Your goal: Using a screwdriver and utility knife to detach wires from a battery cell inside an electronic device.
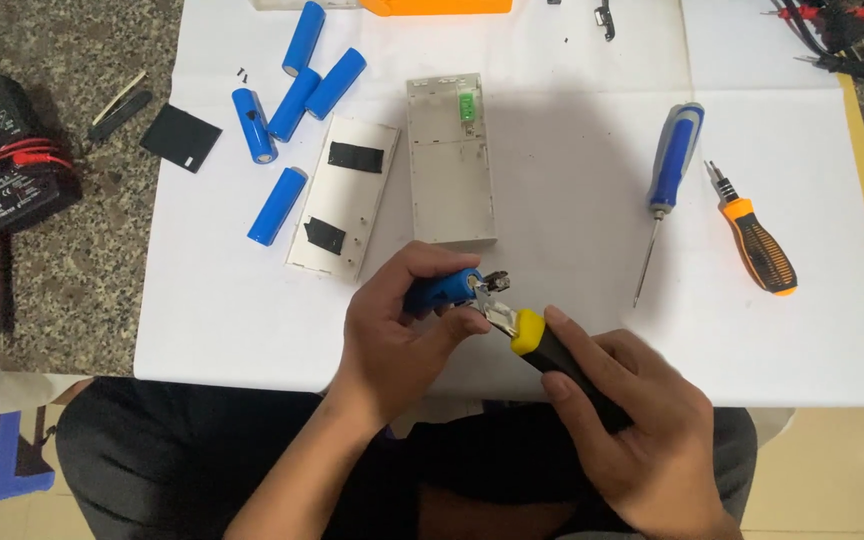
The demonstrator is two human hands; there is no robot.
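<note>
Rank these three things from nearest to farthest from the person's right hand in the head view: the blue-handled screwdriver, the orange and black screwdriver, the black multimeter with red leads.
Measured from the right hand:
1. The orange and black screwdriver, above the hand and to the right on the white sheet.
2. The blue-handled screwdriver, farther up the sheet, roughly above the hand.
3. The black multimeter with red leads, far off at the left edge, on the speckled surface.

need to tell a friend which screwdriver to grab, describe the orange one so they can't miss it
On the white sheet, look to the right side, where two screwdrivers lie. The orange screwdriver is the outer one, with a stubby orange and black grip; its neighbour, the blue screwdriver, is longer.
</note>
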